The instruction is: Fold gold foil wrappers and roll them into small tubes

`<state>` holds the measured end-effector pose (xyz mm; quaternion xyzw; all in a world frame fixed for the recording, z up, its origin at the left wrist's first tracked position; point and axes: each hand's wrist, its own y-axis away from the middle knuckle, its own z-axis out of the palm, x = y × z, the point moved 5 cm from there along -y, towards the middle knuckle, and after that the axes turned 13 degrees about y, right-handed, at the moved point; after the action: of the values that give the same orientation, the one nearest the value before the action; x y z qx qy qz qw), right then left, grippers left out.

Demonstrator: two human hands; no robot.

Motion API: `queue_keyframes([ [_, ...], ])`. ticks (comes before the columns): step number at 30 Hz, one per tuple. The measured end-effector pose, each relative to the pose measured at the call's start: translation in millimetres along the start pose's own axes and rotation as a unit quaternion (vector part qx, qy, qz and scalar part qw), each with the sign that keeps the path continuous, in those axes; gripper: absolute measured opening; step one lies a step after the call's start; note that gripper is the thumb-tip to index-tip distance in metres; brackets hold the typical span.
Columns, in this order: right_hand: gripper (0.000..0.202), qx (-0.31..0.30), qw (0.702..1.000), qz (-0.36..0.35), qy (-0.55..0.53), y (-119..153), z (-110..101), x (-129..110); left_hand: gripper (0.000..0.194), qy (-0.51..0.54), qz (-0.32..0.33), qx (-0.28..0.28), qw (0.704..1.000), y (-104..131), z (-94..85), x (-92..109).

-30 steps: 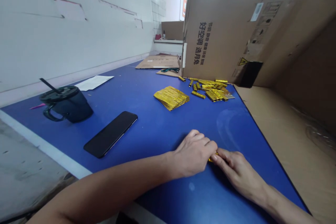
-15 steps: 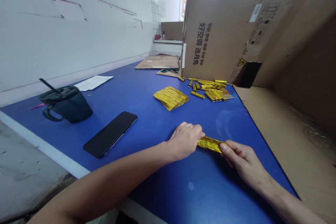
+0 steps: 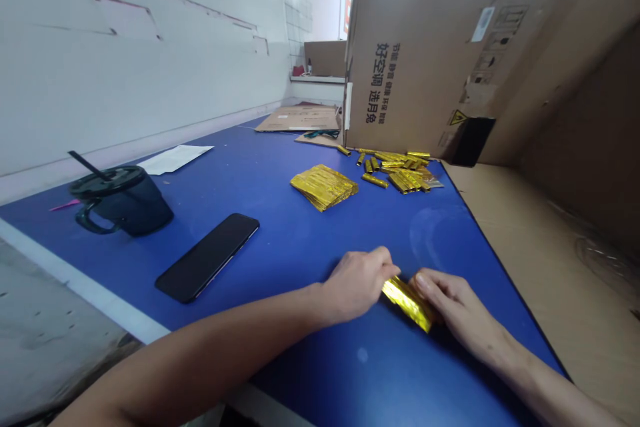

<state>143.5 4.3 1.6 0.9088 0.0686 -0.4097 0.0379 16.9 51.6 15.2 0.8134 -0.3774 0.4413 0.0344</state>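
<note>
A shiny strip of gold foil (image 3: 410, 303) is stretched between my two hands above the blue table (image 3: 300, 347). My left hand (image 3: 357, 280) pinches its left end, fingers curled. At the other end, my right hand (image 3: 450, 297) grips the foil's far edge between thumb and fingers. Beyond them lies a fanned stack of flat gold foil sheets (image 3: 325, 185). Farther right, near the cardboard box, is a pile of narrow rolled or folded gold foil pieces (image 3: 403, 177).
A black phone (image 3: 209, 257) and a dark lidded mug (image 3: 127, 200) with a straw stand left. White paper (image 3: 175, 159) lies near the wall. A large cardboard box (image 3: 425, 67) rises at the back right; flat cardboard (image 3: 300, 119) lies behind.
Both hands have shifted slightly, the left one downward. The gold foil strip has tilted, its broad face now showing and its lower right corner hanging nearer to me.
</note>
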Motion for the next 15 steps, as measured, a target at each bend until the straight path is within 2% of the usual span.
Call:
queue_keyframes([
  [3,0.038,-0.064,0.998,-0.017,0.002,3.7,10.9,-8.9,0.019,-0.044,0.041,-0.036,0.998,7.8,11.7,9.3],
  [6,0.040,-0.090,0.996,-0.005,-0.003,5.7,16.3,-10.6,0.020,-0.043,0.046,-0.034,0.997,8.7,13.0,8.8],
  [9,0.043,-0.080,0.996,0.029,0.010,3.9,12.6,-3.7,0.022,-0.020,0.018,0.006,1.000,2.3,1.3,1.2],
  [12,0.045,-0.056,0.998,0.030,0.024,0.6,5.4,1.6,0.023,0.006,-0.013,0.057,0.998,-5.0,-13.4,-6.5],
  [15,0.042,-0.038,0.998,0.034,0.028,-0.7,2.3,4.1,0.024,0.036,-0.023,0.073,0.996,-8.8,-19.5,-9.8],
])
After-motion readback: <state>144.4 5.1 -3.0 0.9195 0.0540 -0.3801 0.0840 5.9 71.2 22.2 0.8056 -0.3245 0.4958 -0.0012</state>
